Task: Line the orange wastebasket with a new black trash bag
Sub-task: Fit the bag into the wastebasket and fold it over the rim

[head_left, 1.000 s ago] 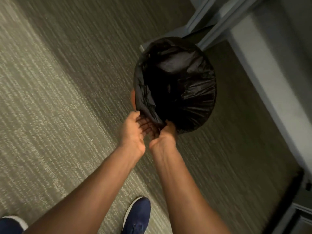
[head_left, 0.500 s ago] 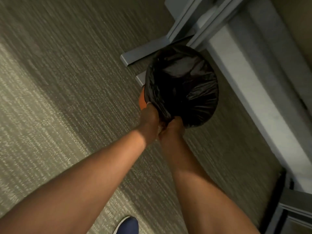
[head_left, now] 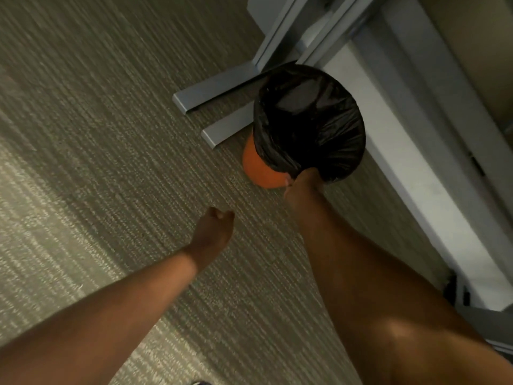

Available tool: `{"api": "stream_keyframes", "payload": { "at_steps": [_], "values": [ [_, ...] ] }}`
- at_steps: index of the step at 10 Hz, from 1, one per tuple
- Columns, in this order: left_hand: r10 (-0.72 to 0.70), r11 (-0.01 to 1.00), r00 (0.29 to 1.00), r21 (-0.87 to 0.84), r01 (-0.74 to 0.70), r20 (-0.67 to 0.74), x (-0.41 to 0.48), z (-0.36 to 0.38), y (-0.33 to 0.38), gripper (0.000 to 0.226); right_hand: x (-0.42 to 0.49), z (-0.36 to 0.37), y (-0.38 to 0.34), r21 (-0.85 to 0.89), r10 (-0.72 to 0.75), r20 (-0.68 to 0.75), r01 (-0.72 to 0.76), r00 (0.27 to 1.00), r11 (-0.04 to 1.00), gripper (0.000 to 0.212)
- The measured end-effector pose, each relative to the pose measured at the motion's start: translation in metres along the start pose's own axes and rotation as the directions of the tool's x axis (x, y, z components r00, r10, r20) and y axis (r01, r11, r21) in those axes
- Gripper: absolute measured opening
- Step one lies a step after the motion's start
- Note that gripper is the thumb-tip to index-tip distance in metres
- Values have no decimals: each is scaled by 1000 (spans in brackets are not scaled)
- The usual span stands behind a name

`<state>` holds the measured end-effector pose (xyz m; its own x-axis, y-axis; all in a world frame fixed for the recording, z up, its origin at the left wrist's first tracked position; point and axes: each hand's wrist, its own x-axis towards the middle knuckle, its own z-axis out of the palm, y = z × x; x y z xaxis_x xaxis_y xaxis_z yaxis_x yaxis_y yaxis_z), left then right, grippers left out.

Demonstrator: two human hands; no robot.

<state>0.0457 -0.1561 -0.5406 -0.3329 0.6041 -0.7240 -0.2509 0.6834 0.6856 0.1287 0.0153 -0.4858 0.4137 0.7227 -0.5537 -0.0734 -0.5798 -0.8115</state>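
While left hand (head_left: pixel 215 227) hangs loosely curled, empty, right hand (head_left: pixel 301 182) fingers pinch trash bag (head_left: pixel 308 120) edge at wastebasket (head_left: pixel 259 169) rim.

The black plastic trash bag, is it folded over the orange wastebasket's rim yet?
Yes: the black plastic trash bag drapes outside the orange wastebasket, covering its rim.

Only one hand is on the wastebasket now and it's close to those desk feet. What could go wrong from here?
1. The right hand alone grips the black trash bag at the near rim of the orange wastebasket; a tug could pull the liner off there or tip the basket.
2. The basket sits against the grey desk feet and the white baseboard; sliding it could snag the bag.
3. The left hand hangs free above the carpet, bracing nothing.
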Motion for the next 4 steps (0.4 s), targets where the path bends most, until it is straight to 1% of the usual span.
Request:
{"api": "stream_keyframes", "payload": {
  "at_steps": [1, 2, 3, 4],
  "values": [
    [8, 999, 1000, 32, -9, 23, 0, -4, -14, 25, 20, -2, -10, 126, 57, -57, -49, 997, 991, 53],
    [28, 996, 999, 87, -31, 28, 0, -6, -22, 35, 24, -7, -15, 218, 114, -15, -108, 993, 970, 54],
    [31, 994, 998, 106, -36, 47, 0, -12, -27, 35, 21, -10, -17, 122, 150, 49, -155, 987, 980, 55],
    [49, 988, 997, 144, -58, 67, -7, -19, -34, 39, 14, -14, -20, 11, 211, 121, -214, 970, 977, 84]
  ]
}}
